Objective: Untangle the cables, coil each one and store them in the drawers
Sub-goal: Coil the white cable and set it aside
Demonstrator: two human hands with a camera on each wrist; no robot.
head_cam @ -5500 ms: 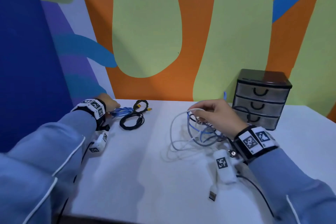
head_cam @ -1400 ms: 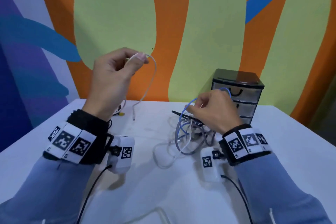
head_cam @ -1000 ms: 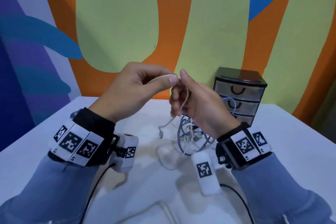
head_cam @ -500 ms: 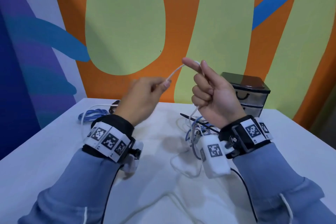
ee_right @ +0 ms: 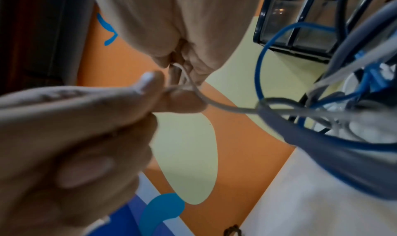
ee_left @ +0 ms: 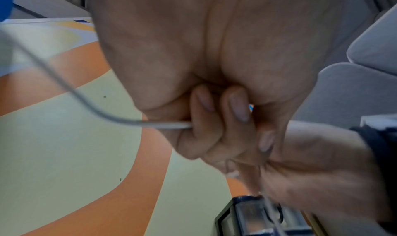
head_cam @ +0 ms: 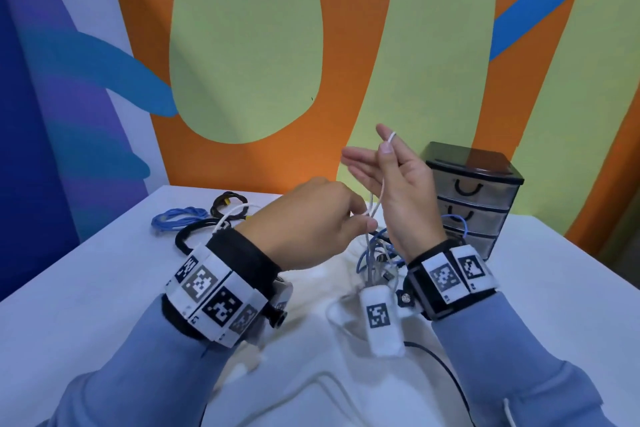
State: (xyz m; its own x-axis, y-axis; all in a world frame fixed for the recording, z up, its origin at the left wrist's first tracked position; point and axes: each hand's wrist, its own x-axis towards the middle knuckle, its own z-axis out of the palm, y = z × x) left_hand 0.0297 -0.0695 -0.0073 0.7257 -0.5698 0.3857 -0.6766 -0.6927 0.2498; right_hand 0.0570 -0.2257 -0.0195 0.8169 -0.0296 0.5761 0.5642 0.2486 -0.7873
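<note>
A thin white cable (head_cam: 375, 199) hangs in a loop over the raised fingers of my right hand (head_cam: 381, 146), with the thumb pressed on it. My left hand (head_cam: 363, 222) pinches the same white cable (ee_right: 214, 103) just below, thumb against forefinger. In the left wrist view the left fingers (ee_left: 206, 134) curl round the white cable (ee_left: 163, 125). The cable runs down into a tangle of blue, grey and white cables (head_cam: 377, 253) on the white table (head_cam: 104, 288). The black three-drawer unit (head_cam: 474, 201) stands behind the right hand, all drawers closed.
A coiled blue cable (head_cam: 176, 218) and two coiled black cables (head_cam: 228, 201) (head_cam: 190, 236) lie at the table's far left. A loose white cable (head_cam: 322, 388) trails across the near table. The painted wall rises right behind the table.
The left hand has dropped below the right hand and come close to it. The right hand's fingers have straightened, and the white cable now hangs looped from them instead of stretched between the hands.
</note>
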